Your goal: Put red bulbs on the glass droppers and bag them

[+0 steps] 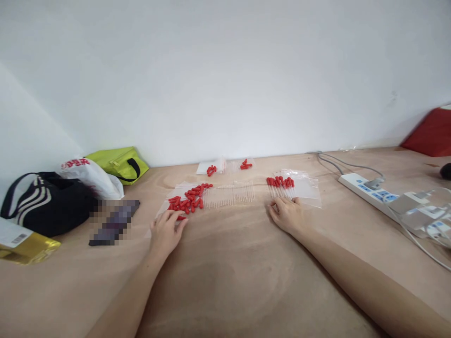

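Observation:
My left hand (168,233) rests at the near edge of a pile of red rubber dropper bulbs (192,195), its thumb and index finger closed about one bulb (181,218). The pile lies on a clear plastic bag (163,209). To its right, thin clear dropper tubes (220,196) lie side by side in a row. My right hand (287,215) lies low on the table with fingers apart, touching or close to the lower ends of several droppers with red bulbs (281,182). Those droppers lie partly over clear bags (307,190).
Two small bags with red bulbs (211,170) lie near the wall. On the right stand a white power strip (366,188) with plugs and cables and a red object (430,134). A green bag (120,162), white plastic bag (93,178), black bag (59,202) and gold packet (31,246) sit left.

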### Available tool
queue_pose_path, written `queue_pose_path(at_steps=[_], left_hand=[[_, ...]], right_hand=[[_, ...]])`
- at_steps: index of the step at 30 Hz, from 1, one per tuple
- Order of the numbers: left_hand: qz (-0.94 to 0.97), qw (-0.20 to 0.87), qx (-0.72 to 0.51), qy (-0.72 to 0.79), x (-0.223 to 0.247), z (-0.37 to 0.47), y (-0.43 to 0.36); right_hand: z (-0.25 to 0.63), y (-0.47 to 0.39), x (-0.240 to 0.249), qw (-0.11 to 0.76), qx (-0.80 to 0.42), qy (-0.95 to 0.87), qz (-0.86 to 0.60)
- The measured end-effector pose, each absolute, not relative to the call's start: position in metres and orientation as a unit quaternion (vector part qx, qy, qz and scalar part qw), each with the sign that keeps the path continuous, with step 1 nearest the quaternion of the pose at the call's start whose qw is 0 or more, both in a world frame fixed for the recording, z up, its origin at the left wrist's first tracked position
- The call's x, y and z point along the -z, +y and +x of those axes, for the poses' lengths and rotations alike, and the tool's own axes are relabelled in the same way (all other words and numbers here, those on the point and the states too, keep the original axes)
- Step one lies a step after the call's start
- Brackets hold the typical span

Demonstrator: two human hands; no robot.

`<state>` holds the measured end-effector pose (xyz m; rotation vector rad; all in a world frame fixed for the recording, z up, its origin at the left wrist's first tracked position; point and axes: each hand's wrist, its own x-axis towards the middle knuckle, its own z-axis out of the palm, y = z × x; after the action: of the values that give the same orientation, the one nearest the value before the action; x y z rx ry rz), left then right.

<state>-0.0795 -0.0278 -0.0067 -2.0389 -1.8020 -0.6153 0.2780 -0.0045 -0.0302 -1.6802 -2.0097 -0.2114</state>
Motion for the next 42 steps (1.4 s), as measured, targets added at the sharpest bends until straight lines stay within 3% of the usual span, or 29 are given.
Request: queue_pose_path(at_steps=[6, 11, 14, 19, 24, 32, 36, 42], left_hand=[[-0.748, 0.144, 0.173, -0.625, 0.004, -0.103, -0.017], [-0.779, 0.128, 0.234, -0.568, 0.0, -0.082, -0.018], [-0.806, 0.067, 0.288, -0.512, 0.0, -0.048, -0.026], [-0.853, -0.072, 0.275, -0.437, 0.007, 0.019, -0.025], [-0.843, -0.091, 0.287, -0.445, 0.016, 0.046, -0.008], [-0.826, -0.112, 0.294, -0.468, 0.019, 0.042, -0.007], [-0.824, -0.114, 0.305, -0.463, 0.02, 0.042, -0.005], [-0.824, -0.128, 0.316, -0.453, 0.018, 0.044, -0.005]], right_hand=[[0.263, 0.006, 0.026, 0.249, 0.04, -0.735, -0.629], [0.249, 0.02, 0.022, 0.255, -0.005, -0.701, -0.666], [0.239, 0.036, 0.017, 0.24, -0.021, -0.672, -0.7], [0.224, 0.065, 0.006, 0.208, -0.078, -0.618, -0.754], [0.22, 0.076, 0.004, 0.21, -0.137, -0.581, -0.775], [0.222, 0.072, -0.003, 0.187, -0.132, -0.58, -0.782], [0.232, 0.053, 0.003, 0.228, -0.088, -0.648, -0.722], [0.259, 0.008, 0.023, 0.327, -0.024, -0.811, -0.485]])
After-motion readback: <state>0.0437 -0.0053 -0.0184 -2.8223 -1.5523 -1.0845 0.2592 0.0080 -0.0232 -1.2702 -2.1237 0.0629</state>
